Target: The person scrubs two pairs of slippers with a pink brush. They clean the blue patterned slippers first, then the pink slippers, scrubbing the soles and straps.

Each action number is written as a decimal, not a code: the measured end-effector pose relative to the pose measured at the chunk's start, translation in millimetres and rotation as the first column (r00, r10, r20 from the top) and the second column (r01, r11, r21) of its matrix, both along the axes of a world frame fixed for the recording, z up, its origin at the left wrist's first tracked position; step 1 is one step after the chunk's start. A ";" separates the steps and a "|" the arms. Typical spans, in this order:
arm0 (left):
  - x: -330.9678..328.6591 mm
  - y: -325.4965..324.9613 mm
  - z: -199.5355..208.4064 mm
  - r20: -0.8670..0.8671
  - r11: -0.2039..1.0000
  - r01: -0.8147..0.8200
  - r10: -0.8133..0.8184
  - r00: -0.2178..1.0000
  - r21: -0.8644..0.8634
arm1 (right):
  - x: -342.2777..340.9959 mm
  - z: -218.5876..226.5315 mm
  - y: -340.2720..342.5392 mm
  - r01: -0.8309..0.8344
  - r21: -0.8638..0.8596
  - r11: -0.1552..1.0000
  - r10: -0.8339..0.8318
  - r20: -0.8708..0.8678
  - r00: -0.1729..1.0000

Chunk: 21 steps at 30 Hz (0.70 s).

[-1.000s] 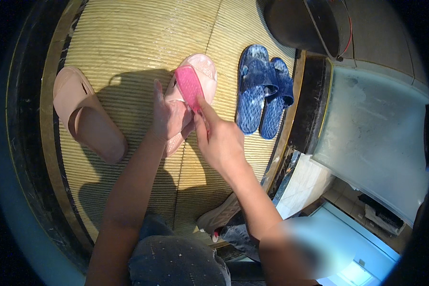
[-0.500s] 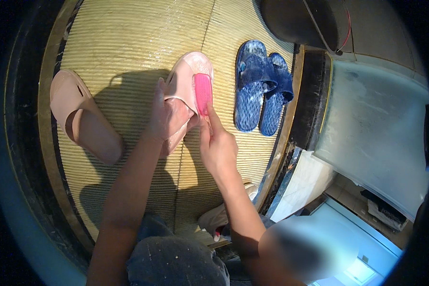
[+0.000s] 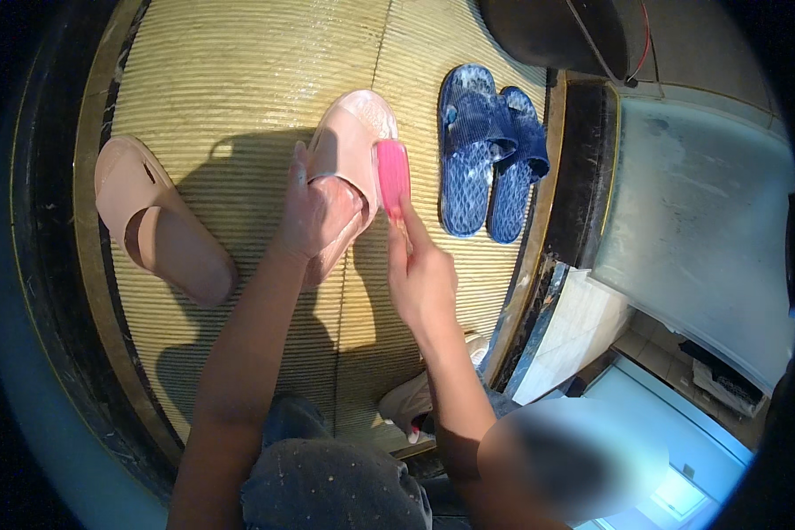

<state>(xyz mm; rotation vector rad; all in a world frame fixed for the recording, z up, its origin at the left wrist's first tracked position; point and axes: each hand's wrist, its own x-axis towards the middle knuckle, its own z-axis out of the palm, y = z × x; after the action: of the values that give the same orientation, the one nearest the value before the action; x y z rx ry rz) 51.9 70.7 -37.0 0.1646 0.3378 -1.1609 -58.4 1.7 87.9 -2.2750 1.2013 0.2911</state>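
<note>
A pale pink slipper (image 3: pixel 340 146) is in my left hand (image 3: pixel 302 216), which grips it along its left side. Whitish suds coat its toe, and its inside looks wet. My right hand (image 3: pixel 426 278) is closed round the handle of a bright pink brush (image 3: pixel 393 174), index finger stretched along it. The brush lies against the right edge of the slipper's strap; its bristles are hidden. To the left, the other pink slipper (image 3: pixel 163 230) rests on the ribbed floor.
Two blue patterned slides (image 3: pixel 466 190) with white foam stand right of my hands on the yellowish ribbed floor (image 3: pixel 247 62). A dark bucket (image 3: pixel 548 35) is at the far right. Beyond the raised dark edging (image 3: pixel 583 177) is a frosted panel (image 3: pixel 698 230). A person's blurred head is at lower right.
The brush has shifted right, from on top of the slipper's strap to its right edge, my right hand moving with it. My left hand keeps its grip. The view has shifted slightly.
</note>
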 end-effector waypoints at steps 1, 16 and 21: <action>-1.8 0.6 -3.9 0.008 0.999 -0.003 0.004 1.000 -0.050 | -13.6 -0.2 5.9 0.041 0.059 0.997 -0.045 0.061 0.997; -20.0 2.4 -11.2 0.459 0.654 0.090 -0.615 0.642 0.751 | -46.1 -52.4 120.0 0.307 0.627 0.716 -0.649 0.437 0.622; -20.5 2.8 -5.5 0.396 0.725 0.096 -0.477 0.785 0.682 | -38.0 -65.3 110.6 0.339 0.600 0.724 -0.660 0.463 0.591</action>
<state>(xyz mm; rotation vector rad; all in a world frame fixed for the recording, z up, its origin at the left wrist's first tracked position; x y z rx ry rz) 31.4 73.4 -42.5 1.1857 0.1717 -1.2236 -96.4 112.3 22.6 -1.3191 1.1742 -0.4040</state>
